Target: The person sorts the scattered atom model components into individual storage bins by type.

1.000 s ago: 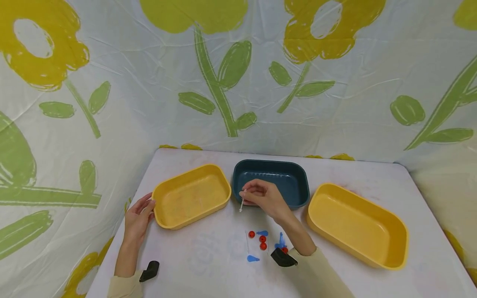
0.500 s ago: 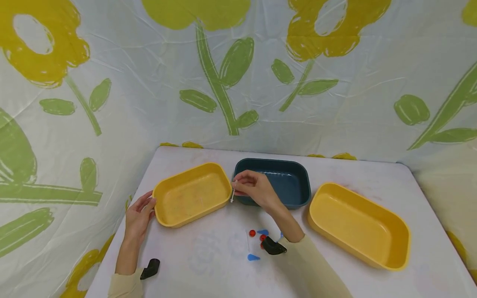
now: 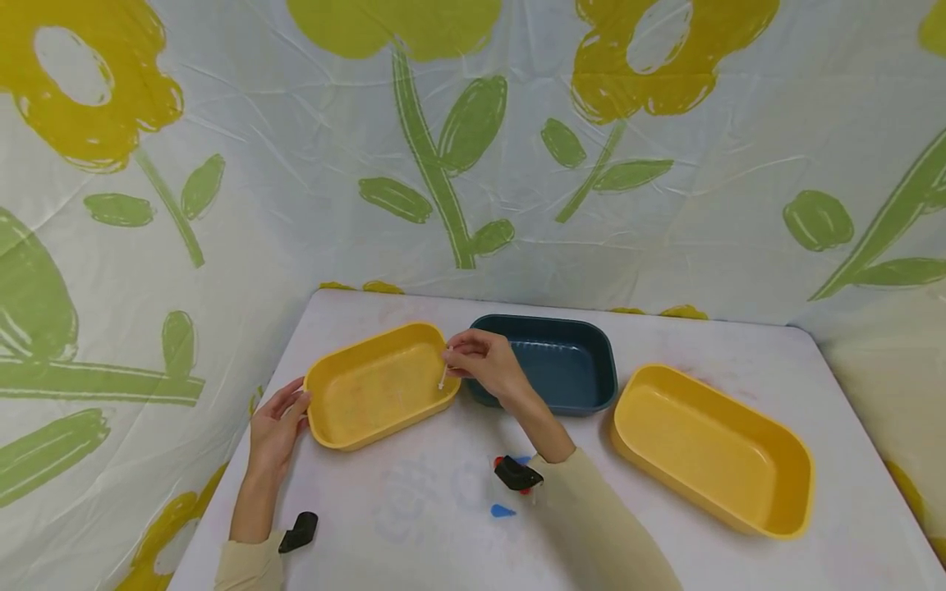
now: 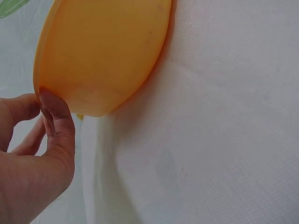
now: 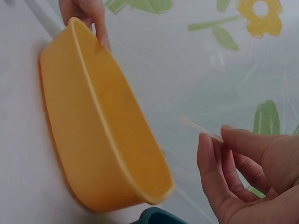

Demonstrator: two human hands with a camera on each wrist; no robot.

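Observation:
At the table's left side, my left hand (image 3: 273,431) pinches the end rim of a yellow plastic basin (image 3: 347,443). The left wrist view shows the thumb and fingers (image 4: 57,105) at that rim. My right hand (image 3: 488,365) is over the opposite end of this basin, overlapping the edge of a dark teal basin (image 3: 606,361). Between its thumb and index finger it pinches a thin white stick (image 5: 201,128) with a small flared tip. In the head view the stick slants down, its tip over the yellow basin's inside.
A second yellow basin (image 3: 801,476) stands at the right, angled. A blue teardrop-shaped piece (image 3: 503,510) lies on the white table (image 3: 384,525), near red beads and another blue piece partly hidden by the right wrist camera (image 3: 517,474). Flower-printed cloth (image 3: 310,205) walls the table.
My right hand has moved left with the stick, from in front of the teal basin to over the left yellow basin's near end. The left hand keeps its hold on the rim.

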